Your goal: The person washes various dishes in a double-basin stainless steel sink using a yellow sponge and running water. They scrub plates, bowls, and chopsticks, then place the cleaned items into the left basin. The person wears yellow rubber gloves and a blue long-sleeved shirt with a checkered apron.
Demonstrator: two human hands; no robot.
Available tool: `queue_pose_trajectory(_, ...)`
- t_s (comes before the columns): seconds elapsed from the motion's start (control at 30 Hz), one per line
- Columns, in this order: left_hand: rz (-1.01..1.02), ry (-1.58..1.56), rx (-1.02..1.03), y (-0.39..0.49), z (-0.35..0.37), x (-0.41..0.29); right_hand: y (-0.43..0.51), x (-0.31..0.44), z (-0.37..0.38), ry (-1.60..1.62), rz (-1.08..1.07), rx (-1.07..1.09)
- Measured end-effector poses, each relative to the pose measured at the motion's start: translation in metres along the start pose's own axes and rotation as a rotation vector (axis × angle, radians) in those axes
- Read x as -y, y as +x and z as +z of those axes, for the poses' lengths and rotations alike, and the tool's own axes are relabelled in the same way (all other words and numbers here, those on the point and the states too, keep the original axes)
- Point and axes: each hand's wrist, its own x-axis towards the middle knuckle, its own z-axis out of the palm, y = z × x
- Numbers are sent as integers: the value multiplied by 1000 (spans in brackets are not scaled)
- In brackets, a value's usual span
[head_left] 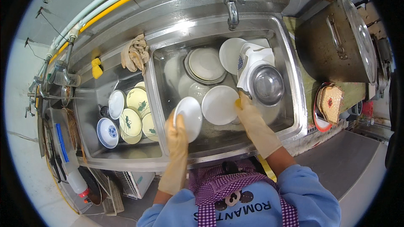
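Observation:
My left hand, in a rubber glove, grips a white dish by its left side and holds it tilted over the right sink basin. My gloved right hand is closed around what looks like a yellow sponge. That hand is at the right rim of a round white plate; whether it also grips the plate is unclear. Beyond it are a white bowl with a blue pattern and a steel bowl. Stacked plates sit in the water farther back.
The left basin holds yellow leaf-patterned dishes and a blue-and-white bowl. A cloth hangs over the divider. A faucet overhangs the right basin. A large metal pot stands at the right.

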Motion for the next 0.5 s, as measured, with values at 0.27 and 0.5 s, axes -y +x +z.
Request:
queue_pose_trajectory(0.27,-493,-396,58,-1,38,19,7,27,20,417,-334,60)
queue_pose_trajectory(0.5,-616,-737,40,10,111,79,0,47,63,-179,-635,258)
